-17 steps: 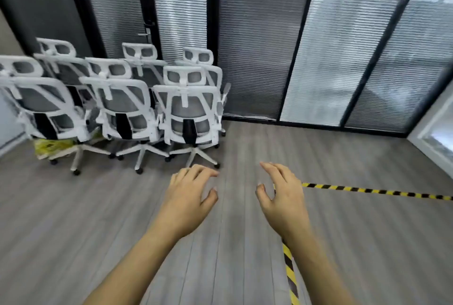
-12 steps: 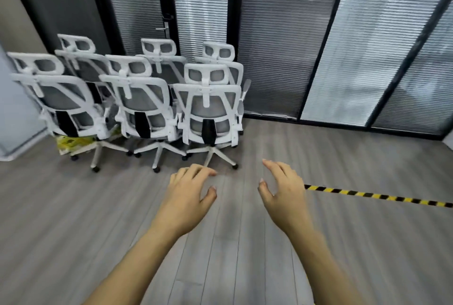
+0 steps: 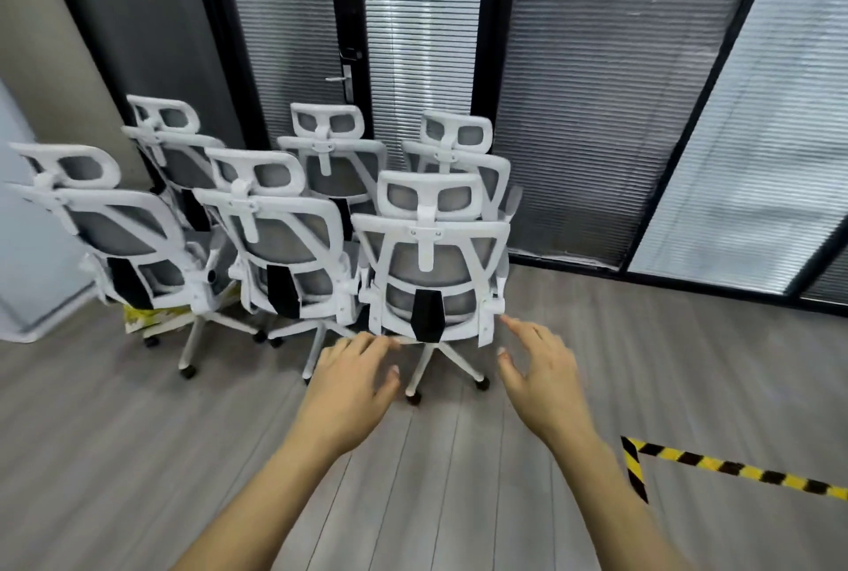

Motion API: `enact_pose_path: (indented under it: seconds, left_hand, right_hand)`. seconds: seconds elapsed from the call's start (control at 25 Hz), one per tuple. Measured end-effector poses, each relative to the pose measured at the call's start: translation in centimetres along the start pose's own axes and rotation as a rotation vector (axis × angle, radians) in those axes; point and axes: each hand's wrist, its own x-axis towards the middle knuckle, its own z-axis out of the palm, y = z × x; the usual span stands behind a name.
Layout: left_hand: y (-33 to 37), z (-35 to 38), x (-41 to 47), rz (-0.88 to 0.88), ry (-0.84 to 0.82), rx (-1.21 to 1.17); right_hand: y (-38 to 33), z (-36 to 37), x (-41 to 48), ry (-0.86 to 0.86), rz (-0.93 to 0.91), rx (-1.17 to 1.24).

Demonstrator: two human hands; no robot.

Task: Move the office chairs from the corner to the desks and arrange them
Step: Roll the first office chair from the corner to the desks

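Both hands are out in front, and both are empty. The left hand point(image 3: 348, 391) is open, palm down, fingers spread and loosely bent. The right hand point(image 3: 541, 373) is the same, index finger stretched ahead of the rest.

Straight ahead and just above them stands the nearest chair point(image 3: 431, 267), framed between the two. The left hand is below its lower left corner, the right hand beside its lower right corner. The right index fingertip sits just beside the frame there, but I can't tell whether it touches. The left fingertips overlap the base in this view, and contact is just as unclear. By my reading the right hand is a shade nearer.

The chair shows its back to the hands: white frame, grey mesh, black strip down the middle. So the seat points away, toward the blinds point(image 3: 596, 111). Its long axis is upright, headrest over backrest over wheeled base. I'd judge that calls for a grip on both sides of the backrest, then a pull toward the body.

Out past the left hand, the middle chair point(image 3: 280, 244) is touching or nearly touching the nearest one, with the left chair point(image 3: 114, 240) beyond it. The back row point(image 3: 326, 157) is packed in behind, facing the same way. Right of the right hand, hazard tape point(image 3: 734, 469) lies on the floor.
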Motion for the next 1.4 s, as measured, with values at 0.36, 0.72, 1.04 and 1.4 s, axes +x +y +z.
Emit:
enact_pose_path:
  seconds: [0.36, 0.72, 1.04, 1.4]
  left_hand:
    - [-11.6, 5.7, 23.2, -0.038, 0.016, -0.041]
    - [-20.4, 15.3, 45.2, 0.019, -0.078, 0.023]
    - [-25.5, 20.8, 50.8, -0.058, -0.117, 0.119]
    - [-25.7, 20.2, 48.4, -0.068, -0.118, -0.089]
  right_hand:
    - [3.7, 9.8, 24.7, -0.07, 0.053, -0.047]
    - [10.3, 19.6, 42.2, -0.141, 0.224, -0.166]
    - [17.5, 24.8, 48.2, -0.263, 0.139, -0.396]
    - [15.0, 25.1, 42.0, -0.154, 0.217, -0.306]
